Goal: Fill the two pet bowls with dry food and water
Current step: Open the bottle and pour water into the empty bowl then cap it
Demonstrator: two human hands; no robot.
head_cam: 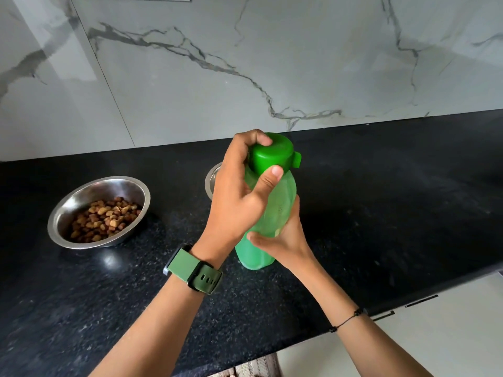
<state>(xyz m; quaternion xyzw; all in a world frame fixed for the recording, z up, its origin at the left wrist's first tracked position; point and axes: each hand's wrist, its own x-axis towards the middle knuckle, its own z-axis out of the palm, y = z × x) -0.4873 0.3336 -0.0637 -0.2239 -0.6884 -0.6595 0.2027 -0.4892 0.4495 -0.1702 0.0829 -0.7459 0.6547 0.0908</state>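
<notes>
Gripping the dark green cap (272, 153), left hand (239, 197) curls round it; right hand (283, 240) wraps the green bottle (275, 213) body. Kibble-filled steel bowl (99, 212) sits left; second bowl (213, 180) mostly hidden behind the left hand.

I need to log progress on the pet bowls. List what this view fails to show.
- Second bowl, head view: only a rim sliver shows; the left hand and green bottle hide its inside, so its contents are unknown.
- Bottle's water level: unreadable through the tinted plastic and the right hand.
- Cap: whether loosened cannot be told under the left hand's grip.
</notes>
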